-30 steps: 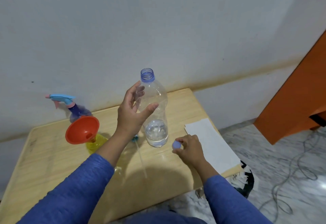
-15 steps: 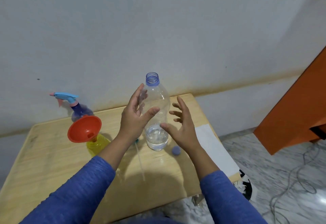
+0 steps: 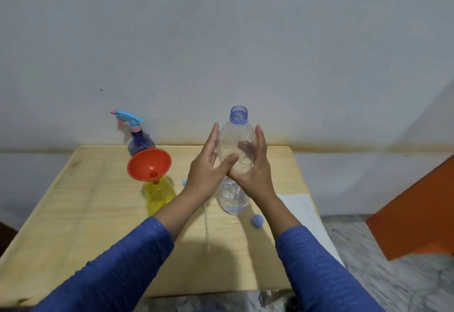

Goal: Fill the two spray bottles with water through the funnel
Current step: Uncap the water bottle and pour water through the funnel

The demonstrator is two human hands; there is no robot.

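A clear plastic water bottle (image 3: pixel 234 198) stands uncapped at the middle of the wooden table (image 3: pixel 86 213), with a little water at its bottom. My left hand (image 3: pixel 205 165) holds its left side, thumb across the front. My right hand (image 3: pixel 256 172) presses against its right side. Its blue cap (image 3: pixel 257 221) lies on the table beside the base. An orange funnel (image 3: pixel 149 164) sits tilted in the neck of the yellow spray bottle (image 3: pixel 158 195). Behind stands a purple spray bottle (image 3: pixel 141 143) with its blue trigger head on.
A loose spray head's thin tube (image 3: pixel 206 216) lies on the table under my left wrist. A white paper sheet (image 3: pixel 302 209) covers the table's right edge. An orange cabinet (image 3: pixel 417 213) stands on the marble floor to the right. The wall runs along the table's back.
My right hand left the blue cap on the table, rose, and closed against the right side of the water bottle. My left hand kept its hold. The view shifted to the left.
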